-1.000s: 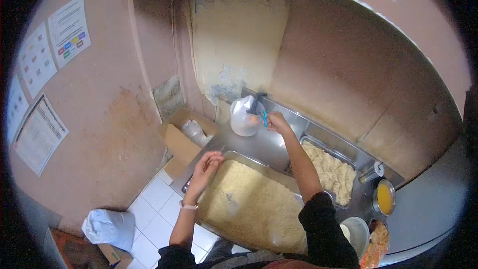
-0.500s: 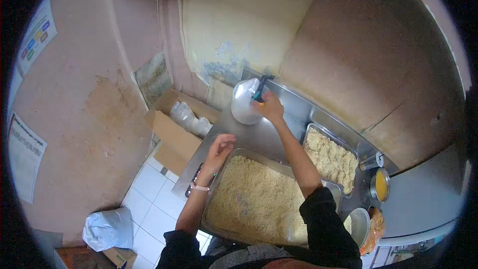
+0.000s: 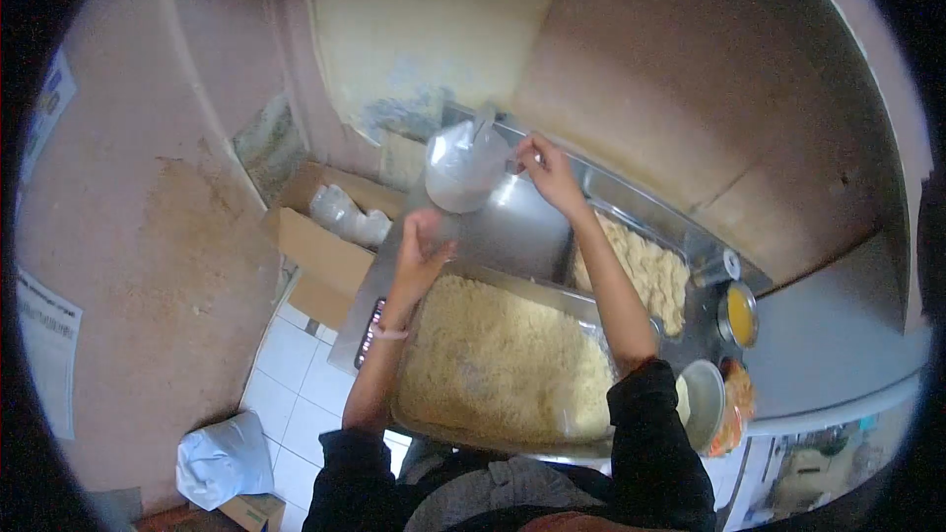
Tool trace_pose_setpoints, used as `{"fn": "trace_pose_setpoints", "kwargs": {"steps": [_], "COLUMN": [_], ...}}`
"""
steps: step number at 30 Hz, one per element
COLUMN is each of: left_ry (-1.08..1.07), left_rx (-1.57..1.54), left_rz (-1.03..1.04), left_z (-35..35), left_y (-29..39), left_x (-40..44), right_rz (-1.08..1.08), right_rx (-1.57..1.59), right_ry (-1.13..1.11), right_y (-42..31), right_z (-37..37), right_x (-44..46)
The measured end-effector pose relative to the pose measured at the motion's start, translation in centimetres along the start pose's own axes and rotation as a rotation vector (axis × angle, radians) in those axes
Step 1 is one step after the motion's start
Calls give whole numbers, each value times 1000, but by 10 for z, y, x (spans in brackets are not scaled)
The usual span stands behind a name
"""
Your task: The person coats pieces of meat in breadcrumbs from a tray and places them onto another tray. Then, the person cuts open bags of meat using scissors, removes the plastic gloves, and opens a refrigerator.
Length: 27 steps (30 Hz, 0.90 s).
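Note:
A translucent plastic container or bag (image 3: 455, 177) stands at the far end of the steel counter. Just to its right is my right hand (image 3: 547, 175), thumb and fingertips pinched at a small dark item too small to name. My left hand (image 3: 422, 254), somewhat blurred, hovers in front of the container with thumb and fingers apart and nothing between them. Below both hands lies a large tray (image 3: 537, 288) of pale yellow crumbly mixture (image 3: 503, 360). Behind my right forearm sits a smaller tray (image 3: 616, 212) of lumpy pale dough (image 3: 655, 271).
On the right are a metal cup (image 3: 717, 268), a bowl of yellow liquid (image 3: 739, 315), a pale bowl (image 3: 705, 404) and an orange-printed bag (image 3: 734, 404). A cardboard box (image 3: 320, 261) holding plastic is at the left. A white sack (image 3: 225, 463) rests at lower left.
My right hand has shifted away from the container's dark handle-like part, which no longer shows there. My left hand has risen toward the container. The view has tilted downward.

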<state>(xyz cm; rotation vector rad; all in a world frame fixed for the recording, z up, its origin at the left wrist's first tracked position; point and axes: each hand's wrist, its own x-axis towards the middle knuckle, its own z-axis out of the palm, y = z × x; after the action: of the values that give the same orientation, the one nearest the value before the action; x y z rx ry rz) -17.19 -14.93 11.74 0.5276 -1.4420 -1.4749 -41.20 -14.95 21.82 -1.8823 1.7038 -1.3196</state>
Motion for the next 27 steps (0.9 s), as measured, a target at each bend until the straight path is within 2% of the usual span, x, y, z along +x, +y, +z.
{"fn": "trace_pose_setpoints", "kwargs": {"steps": [1,3,5,7,9,10,11,12,14,16,17,19,21,22,24,26,27], "left_ry": [55,69,65,61,105,123,143,161,223,256,297,342,365,352,349,289,316], "left_rx": [134,295,316,591,411,352,295,229,154,143,163,186,86,91,151,165,243], "left_rz": [102,314,455,553,533,549,562,473,300,221,218,226,197,198,206,169,168], "left_z": [24,57,95,112,122,125,123,109,89,86,87,89,93,95,108,136,151], "left_y": [14,20,26,23,17,17,18,3,-5,20,31,41,45,47,49,57,57], "left_x": [7,21,31,33,30,25,18,14,-4,-25,-33,-50,-68,-78,-99,-127,-141], "right_rz": [54,144,220,275,226,239,321,402,626,716,524,315,628,635,496,564,565], "right_rx": [234,221,285,352,203,198,-81,-356,-540,-650,-856,-1045,-734,-727,-615,-550,-387], "right_ry": [-30,-31,-55,-64,128,151,22,-111,-486,-659,-437,-200,-353,-343,-105,-33,53], "right_y": [-20,-45,-68,-63,-62,-53,-37,-30,-51,-46,-27,-21,-20,-30,-54,-85,-99], "right_z": [-12,-33,-56,-75,-97,-109,-116,-117,-91,-48,-16,1,-8,-19,-53,-91,-108], "right_x": [-11,-37,-66,-110,-146,-171,-208,-240,-297,-348,-392,-414,-413,-412,-419,-438,-453]}}
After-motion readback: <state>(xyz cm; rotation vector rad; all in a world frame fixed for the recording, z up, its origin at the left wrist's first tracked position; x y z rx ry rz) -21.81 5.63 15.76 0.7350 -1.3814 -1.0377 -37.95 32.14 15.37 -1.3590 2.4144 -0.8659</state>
